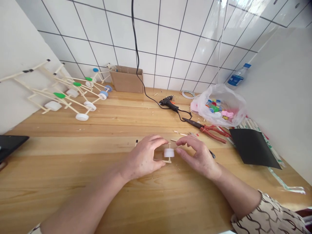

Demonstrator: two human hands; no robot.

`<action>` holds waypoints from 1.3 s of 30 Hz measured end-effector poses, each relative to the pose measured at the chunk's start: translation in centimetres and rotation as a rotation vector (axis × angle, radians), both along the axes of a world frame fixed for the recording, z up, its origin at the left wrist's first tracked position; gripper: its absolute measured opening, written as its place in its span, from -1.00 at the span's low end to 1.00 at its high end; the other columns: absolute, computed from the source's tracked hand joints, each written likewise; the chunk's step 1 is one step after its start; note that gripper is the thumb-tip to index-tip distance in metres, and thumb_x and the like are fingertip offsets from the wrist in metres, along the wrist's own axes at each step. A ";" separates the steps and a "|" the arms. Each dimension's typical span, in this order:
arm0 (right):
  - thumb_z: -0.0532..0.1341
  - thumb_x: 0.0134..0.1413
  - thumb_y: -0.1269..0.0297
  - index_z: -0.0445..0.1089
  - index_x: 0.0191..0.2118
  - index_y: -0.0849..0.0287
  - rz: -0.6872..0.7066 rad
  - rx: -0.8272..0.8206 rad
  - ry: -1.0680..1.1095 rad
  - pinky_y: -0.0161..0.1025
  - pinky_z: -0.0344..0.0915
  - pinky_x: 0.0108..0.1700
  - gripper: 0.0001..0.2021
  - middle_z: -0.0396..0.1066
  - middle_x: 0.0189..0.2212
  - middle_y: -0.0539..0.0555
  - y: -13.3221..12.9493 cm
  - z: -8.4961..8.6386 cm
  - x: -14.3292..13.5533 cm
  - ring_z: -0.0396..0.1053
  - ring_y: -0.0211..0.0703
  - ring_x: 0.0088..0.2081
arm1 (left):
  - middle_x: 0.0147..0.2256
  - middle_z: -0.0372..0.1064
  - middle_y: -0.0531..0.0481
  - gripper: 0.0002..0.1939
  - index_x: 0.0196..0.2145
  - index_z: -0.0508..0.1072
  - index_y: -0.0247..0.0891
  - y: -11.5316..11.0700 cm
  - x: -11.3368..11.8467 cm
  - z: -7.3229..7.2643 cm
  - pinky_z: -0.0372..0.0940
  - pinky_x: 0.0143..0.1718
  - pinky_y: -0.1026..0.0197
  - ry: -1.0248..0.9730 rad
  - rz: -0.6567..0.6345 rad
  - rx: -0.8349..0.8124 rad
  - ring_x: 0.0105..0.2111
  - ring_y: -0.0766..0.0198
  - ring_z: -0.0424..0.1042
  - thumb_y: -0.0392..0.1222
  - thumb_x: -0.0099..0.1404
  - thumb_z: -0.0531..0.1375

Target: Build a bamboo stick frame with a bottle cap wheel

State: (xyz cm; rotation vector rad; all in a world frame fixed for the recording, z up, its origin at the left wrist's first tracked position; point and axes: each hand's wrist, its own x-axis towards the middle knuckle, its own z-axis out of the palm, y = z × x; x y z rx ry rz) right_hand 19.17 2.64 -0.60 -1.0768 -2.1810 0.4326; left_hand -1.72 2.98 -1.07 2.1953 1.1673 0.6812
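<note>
My left hand (146, 154) curves around a small frame of pale wooden sticks (167, 161), its thumb and fingers on the two stick ends. Within that frame sits a white bottle cap (169, 152) on a thin stick axle. Just right of the cap, my right hand (198, 156) has thumb and forefinger close together; a thin pale sliver seems to show between them, too small to name. A loose wooden stick (174, 140) lies behind the hands. Part of a dark-handled tool (212, 154) shows beyond my right hand.
Stick-and-cap models (70, 97) stand at the left back. A cardboard box (126, 79), glue gun (169, 103) with cord, tape roll (188, 94) and red-handled pliers (209, 130) lie behind. Rightward are a bag of caps (234, 105), a bottle (239, 76) and a black sheet (254, 148).
</note>
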 end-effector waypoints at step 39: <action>-0.01 0.20 0.02 0.14 -0.65 0.16 -0.170 -0.368 0.057 -0.33 0.03 -0.52 -0.54 0.10 -0.69 -0.07 0.6 -0.1 0.4 0.05 -0.31 -0.59 | -0.08 0.40 -0.08 -0.57 -0.11 0.40 -0.24 -0.2 -0.1 0.5 0.28 -0.04 0.07 0.043 -0.037 0.017 -0.07 0.11 0.36 -0.36 0.00 0.25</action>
